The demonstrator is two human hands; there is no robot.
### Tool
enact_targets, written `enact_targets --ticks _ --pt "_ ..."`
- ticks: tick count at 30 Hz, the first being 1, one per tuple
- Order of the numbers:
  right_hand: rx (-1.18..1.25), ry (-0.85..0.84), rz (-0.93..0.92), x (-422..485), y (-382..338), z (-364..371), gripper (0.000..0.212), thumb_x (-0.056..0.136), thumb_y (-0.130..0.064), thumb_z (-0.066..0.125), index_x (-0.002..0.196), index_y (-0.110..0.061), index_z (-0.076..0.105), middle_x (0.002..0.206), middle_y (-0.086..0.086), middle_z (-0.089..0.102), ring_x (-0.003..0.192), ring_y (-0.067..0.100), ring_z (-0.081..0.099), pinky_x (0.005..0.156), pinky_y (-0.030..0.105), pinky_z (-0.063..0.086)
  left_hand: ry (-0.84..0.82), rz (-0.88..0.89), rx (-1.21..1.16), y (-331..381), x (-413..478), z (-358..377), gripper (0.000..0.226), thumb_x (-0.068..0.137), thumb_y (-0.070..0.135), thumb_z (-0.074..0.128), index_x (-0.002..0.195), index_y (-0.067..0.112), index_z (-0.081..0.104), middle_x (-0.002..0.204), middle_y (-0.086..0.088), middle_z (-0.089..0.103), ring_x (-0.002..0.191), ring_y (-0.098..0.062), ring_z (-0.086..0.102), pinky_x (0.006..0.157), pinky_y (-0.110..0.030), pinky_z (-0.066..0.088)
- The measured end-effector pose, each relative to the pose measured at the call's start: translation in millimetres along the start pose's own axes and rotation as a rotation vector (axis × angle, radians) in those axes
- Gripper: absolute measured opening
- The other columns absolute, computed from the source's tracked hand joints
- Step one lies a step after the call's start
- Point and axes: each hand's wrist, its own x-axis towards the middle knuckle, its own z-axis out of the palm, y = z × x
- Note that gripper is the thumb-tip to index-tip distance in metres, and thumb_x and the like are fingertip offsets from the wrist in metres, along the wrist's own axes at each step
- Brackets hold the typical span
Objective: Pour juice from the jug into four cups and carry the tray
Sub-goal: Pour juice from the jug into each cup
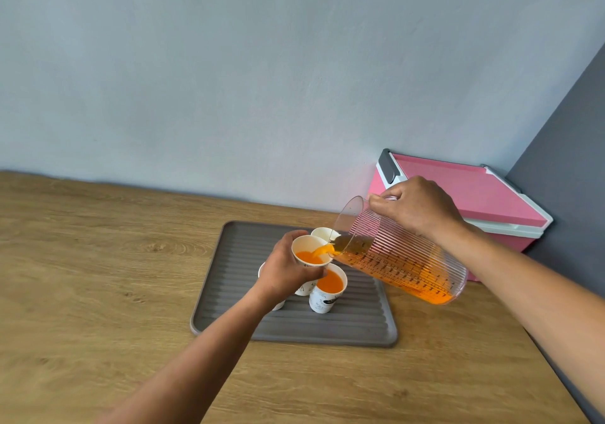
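Observation:
My right hand (415, 205) grips the handle of a clear ribbed jug (399, 253), tilted left with orange juice running from its spout. The stream falls into a white paper cup (309, 250) that my left hand (284, 271) holds above the grey ribbed tray (235, 292). This cup is partly filled. On the tray right below stands a second cup (327, 289) full of juice. A third, empty-looking cup (322, 233) stands behind. A fourth cup (262, 271) is mostly hidden behind my left hand.
The tray lies on a wooden table (98, 260) against a pale blue wall. A pink box with a white rim (484, 201) sits in the back right corner, just behind the jug. The table's right edge (556, 374) runs along a dark grey wall.

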Motion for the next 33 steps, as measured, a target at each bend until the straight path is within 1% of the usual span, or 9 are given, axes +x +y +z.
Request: enact_targets --ticks 3,5,13,17,22,25,28,29,33 --pt "0.001 -0.001 0.001 0.4 0.0 -0.6 0.043 0.086 -0.057 0.059 0.096 -0.022 0.080 0.105 -0.001 0.077 0.098 0.022 0.069 0.081 0.032 0.050 -0.001 -0.004 0.001 -0.4 0.3 0.2 0.083 0.063 0.034 0.088 0.132 0.033 0.042 0.127 0.004 0.055 0.112 -0.017 0.055 0.094 -0.040 0.050" --pt "-0.001 -0.001 0.002 0.8 0.3 -0.4 0.043 0.086 -0.058 0.059 0.096 -0.022 0.080 0.105 -0.001 0.077 0.098 0.022 0.069 0.082 0.033 0.050 -0.003 -0.009 -0.003 -0.8 0.5 0.4 0.083 0.063 0.035 0.088 0.131 0.035 0.042 0.127 0.004 0.055 0.112 -0.017 0.056 0.094 -0.042 0.051" --pt "-0.008 -0.003 -0.002 1.7 0.5 -0.1 0.044 0.085 -0.059 0.058 0.099 -0.023 0.080 0.109 -0.003 0.076 0.102 0.022 0.068 0.085 0.035 0.052 -0.010 -0.013 -0.026 0.0 -0.9 0.5 0.081 0.064 0.034 0.088 0.131 0.033 0.042 0.123 0.005 0.057 0.110 -0.015 0.056 0.094 -0.039 0.050" --pt "-0.008 -0.005 -0.009 0.4 -0.2 0.1 0.043 0.087 -0.057 0.059 0.100 -0.022 0.080 0.109 -0.002 0.076 0.101 0.022 0.068 0.085 0.034 0.051 -0.004 -0.018 -0.027 -0.5 -2.0 0.9 0.080 0.063 0.035 0.088 0.129 0.034 0.044 0.120 0.007 0.058 0.109 -0.014 0.057 0.095 -0.043 0.051" --pt "-0.010 -0.004 -0.018 -0.1 0.6 2.1 0.043 0.087 -0.056 0.058 0.103 -0.022 0.079 0.111 -0.002 0.076 0.103 0.021 0.068 0.085 0.032 0.049 -0.005 -0.022 -0.027 -1.0 -3.0 1.8 0.082 0.063 0.032 0.089 0.131 0.031 0.044 0.123 0.004 0.057 0.112 -0.016 0.056 0.095 -0.043 0.050" --pt "-0.006 0.002 -0.011 -0.7 0.6 2.2 0.043 0.087 -0.055 0.059 0.102 -0.021 0.080 0.109 -0.001 0.076 0.098 0.021 0.068 0.079 0.030 0.047 -0.001 -0.019 -0.028 -1.4 -3.7 1.9 0.082 0.062 0.031 0.089 0.130 0.031 0.044 0.123 0.005 0.057 0.112 -0.016 0.056 0.095 -0.041 0.050" --pt "-0.011 0.003 -0.013 -1.7 0.6 2.0 0.041 0.088 -0.054 0.059 0.098 -0.020 0.081 0.103 -0.001 0.078 0.084 0.018 0.064 0.073 0.027 0.044 -0.001 -0.018 -0.027 -1.3 -4.1 2.1 0.082 0.062 0.032 0.089 0.130 0.032 0.043 0.123 0.005 0.057 0.112 -0.015 0.055 0.094 -0.040 0.050" --pt "-0.010 0.002 -0.015 -2.0 0.4 2.4 0.041 0.088 -0.054 0.059 0.097 -0.020 0.081 0.102 -0.001 0.078 0.081 0.016 0.063 0.073 0.026 0.044 -0.003 -0.020 -0.025 -1.3 -4.2 2.3 0.082 0.063 0.032 0.089 0.130 0.032 0.043 0.123 0.005 0.056 0.112 -0.016 0.055 0.095 -0.041 0.050" --pt "-0.005 -0.003 -0.025 -1.6 0.3 3.8 0.042 0.088 -0.054 0.060 0.102 -0.020 0.079 0.108 -0.002 0.077 0.099 0.020 0.069 0.082 0.030 0.049 -0.005 -0.022 -0.025 -1.7 -4.8 2.4 0.082 0.063 0.031 0.089 0.131 0.032 0.043 0.124 0.005 0.056 0.113 -0.016 0.055 0.095 -0.042 0.050"
